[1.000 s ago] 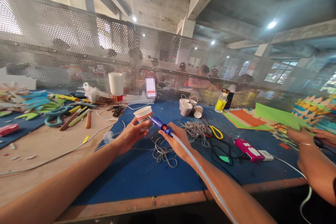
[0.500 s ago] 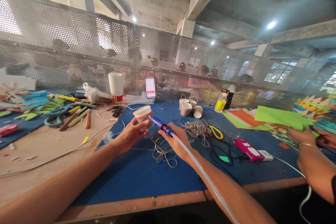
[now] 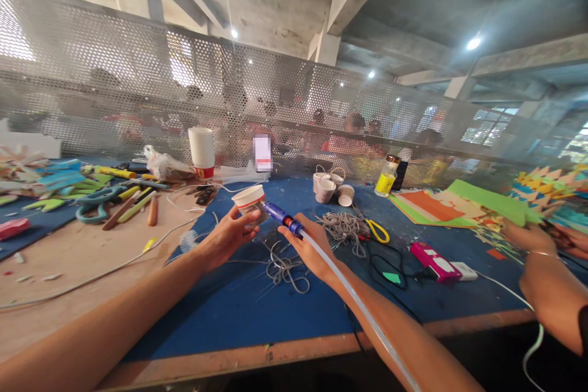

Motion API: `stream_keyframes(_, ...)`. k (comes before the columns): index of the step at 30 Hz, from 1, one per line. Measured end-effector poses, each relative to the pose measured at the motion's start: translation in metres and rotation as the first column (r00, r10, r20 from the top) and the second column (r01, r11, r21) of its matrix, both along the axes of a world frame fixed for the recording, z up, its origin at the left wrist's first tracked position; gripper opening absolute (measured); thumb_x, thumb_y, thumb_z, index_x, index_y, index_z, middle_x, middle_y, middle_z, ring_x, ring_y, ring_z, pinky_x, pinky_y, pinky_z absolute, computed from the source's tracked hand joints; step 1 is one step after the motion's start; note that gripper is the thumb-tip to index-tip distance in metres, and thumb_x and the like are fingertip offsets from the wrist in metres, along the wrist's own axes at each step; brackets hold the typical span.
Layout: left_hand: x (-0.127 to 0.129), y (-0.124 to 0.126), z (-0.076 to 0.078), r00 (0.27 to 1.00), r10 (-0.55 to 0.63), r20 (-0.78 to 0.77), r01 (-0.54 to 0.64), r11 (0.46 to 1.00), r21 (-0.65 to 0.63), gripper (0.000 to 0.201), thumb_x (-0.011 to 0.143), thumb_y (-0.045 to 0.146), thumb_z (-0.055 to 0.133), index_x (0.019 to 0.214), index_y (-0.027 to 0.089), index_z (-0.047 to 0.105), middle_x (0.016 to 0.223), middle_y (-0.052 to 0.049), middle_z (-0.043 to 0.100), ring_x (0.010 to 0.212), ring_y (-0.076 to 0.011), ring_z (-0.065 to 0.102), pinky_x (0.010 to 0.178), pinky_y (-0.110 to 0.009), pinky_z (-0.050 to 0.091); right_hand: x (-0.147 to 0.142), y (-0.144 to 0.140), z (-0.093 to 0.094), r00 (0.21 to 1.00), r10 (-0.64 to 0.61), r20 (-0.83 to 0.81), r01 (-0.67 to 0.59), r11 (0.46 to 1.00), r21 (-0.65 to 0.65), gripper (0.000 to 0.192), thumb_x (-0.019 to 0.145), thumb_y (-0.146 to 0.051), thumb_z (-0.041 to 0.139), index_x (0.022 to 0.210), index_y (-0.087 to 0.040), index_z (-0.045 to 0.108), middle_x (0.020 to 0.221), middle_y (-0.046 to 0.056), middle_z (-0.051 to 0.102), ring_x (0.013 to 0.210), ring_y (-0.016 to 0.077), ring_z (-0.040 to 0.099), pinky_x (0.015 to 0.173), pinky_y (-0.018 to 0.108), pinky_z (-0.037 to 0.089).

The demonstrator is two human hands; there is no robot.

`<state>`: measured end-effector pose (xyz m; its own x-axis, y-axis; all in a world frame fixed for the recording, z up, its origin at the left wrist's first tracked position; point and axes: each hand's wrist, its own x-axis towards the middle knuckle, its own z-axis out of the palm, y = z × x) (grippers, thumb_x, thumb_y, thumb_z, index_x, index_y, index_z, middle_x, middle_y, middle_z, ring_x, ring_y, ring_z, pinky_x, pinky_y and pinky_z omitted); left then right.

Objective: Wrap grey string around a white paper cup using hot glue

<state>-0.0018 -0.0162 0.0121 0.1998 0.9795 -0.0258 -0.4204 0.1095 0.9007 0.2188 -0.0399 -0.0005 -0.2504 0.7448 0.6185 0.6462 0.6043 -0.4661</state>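
My left hand (image 3: 225,236) holds a white paper cup (image 3: 248,199) with a red band under its rim, tilted above the blue mat. My right hand (image 3: 309,244) grips a blue glue gun (image 3: 282,218) with an orange ring, and a clear glue stick (image 3: 353,300) runs back from it over my forearm. The gun's nozzle touches the cup's side. A tangle of grey cord (image 3: 285,268) lies on the mat just under both hands.
On the blue mat (image 3: 239,306) lie a cord pile (image 3: 342,226), yellow scissors (image 3: 377,231), small cups (image 3: 328,187), a yellow bottle (image 3: 387,179) and a pink device (image 3: 434,261). Another person's hands (image 3: 535,242) handle coloured paper (image 3: 463,205) at right. Stacked cups (image 3: 202,150) and tools lie left.
My hands, the cup and the glue gun have stayed almost still. The other person at the right has lowered the green sheet flat onto the paper pile.
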Motion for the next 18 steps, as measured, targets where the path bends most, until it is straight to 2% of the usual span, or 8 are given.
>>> stream_keyframes(8, -0.0011, 0.0043, -0.0043, 1.0, -0.004, 0.006, 0.004, 1.0, 0.005, 0.056, 0.076, 0.022, 0.089, 0.127, 0.027, 0.066, 0.106, -0.002, 0.074, 0.063, -0.007, 0.067, 0.06, -0.017, 0.056, 0.0001, -0.0005, 0.0014, 1.0, 0.001, -0.022, -0.001, 1.0, -0.026, 0.037, 0.101, -0.055, 0.053, 0.082, -0.024, 0.054, 0.073, 0.0, 0.063, 0.063, 0.0155, 0.059, 0.056, 0.024, 0.038)
stream_keyframes(18, -0.0011, 0.0023, -0.0025, 1.0, 0.001, -0.004, -0.001, 1.0, 0.003, 0.056, 0.073, 0.024, 0.09, 0.124, 0.027, 0.066, 0.105, -0.002, 0.074, 0.063, -0.0067, 0.067, 0.06, -0.017, 0.056, 0.0007, 0.0025, -0.0011, 1.0, 0.001, -0.025, -0.001, 1.0, -0.004, 0.033, 0.101, -0.051, 0.056, 0.083, -0.024, 0.054, 0.073, 0.0, 0.064, 0.064, 0.0159, 0.06, 0.056, 0.024, 0.038)
